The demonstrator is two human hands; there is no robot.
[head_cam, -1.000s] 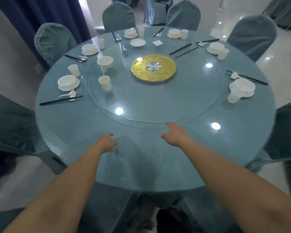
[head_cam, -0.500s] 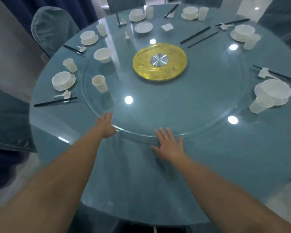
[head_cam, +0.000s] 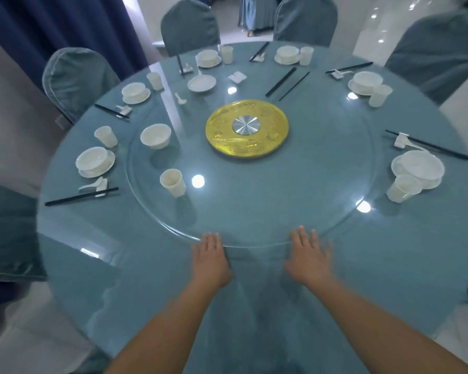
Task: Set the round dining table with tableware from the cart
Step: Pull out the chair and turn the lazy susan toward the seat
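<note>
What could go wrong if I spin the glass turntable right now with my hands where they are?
Both hands, left hand and right hand, lie flat at the turntable rim. A quick spin could tip the loose cup standing on the glass, or slide the bowl nearby. The two chopsticks on the far glass might also roll off toward the place settings.
</note>
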